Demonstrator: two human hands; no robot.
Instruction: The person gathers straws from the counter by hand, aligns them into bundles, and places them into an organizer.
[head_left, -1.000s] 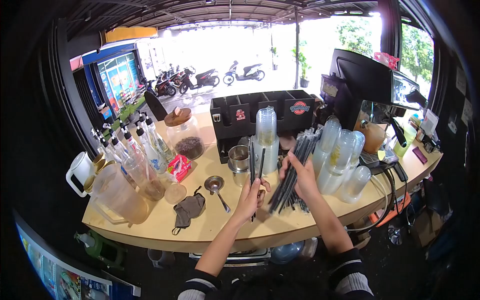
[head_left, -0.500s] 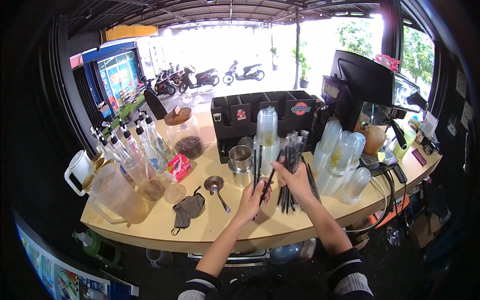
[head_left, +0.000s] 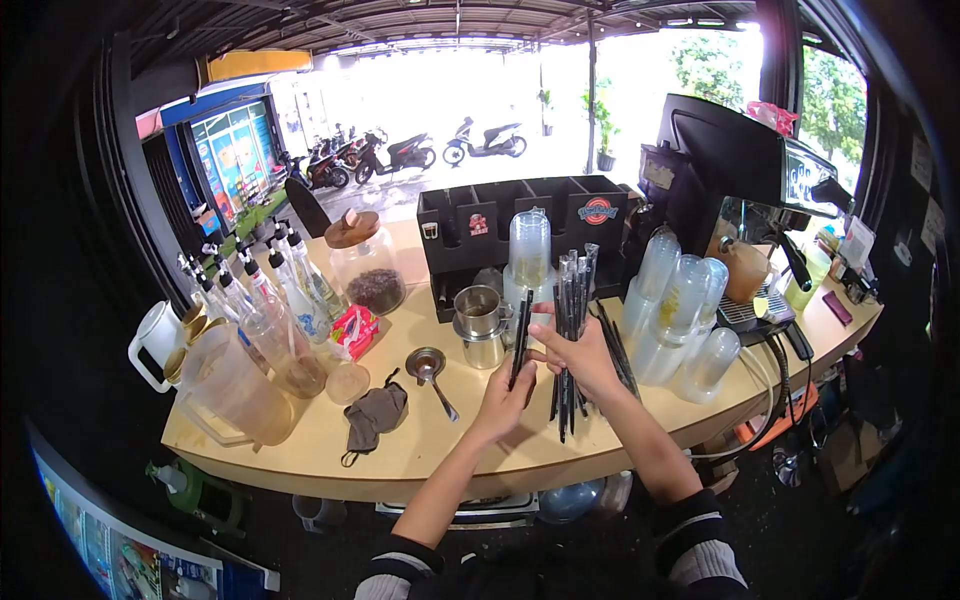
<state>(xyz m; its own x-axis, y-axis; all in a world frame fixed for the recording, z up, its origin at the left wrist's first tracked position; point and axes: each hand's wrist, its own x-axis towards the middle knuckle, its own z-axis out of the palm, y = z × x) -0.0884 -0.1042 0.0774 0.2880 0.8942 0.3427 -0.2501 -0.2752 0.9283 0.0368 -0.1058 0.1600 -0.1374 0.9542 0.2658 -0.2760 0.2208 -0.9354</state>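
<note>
My left hand (head_left: 503, 402) now pinches its straws (head_left: 522, 332) closer together than before. My right hand (head_left: 584, 362) stays clamped around the thicker bundle (head_left: 572, 292).

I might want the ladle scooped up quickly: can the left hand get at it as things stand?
Probably yes: the ladle lies near the left hand, with only bare table between, though the straws it holds might hamper its grip.
</note>
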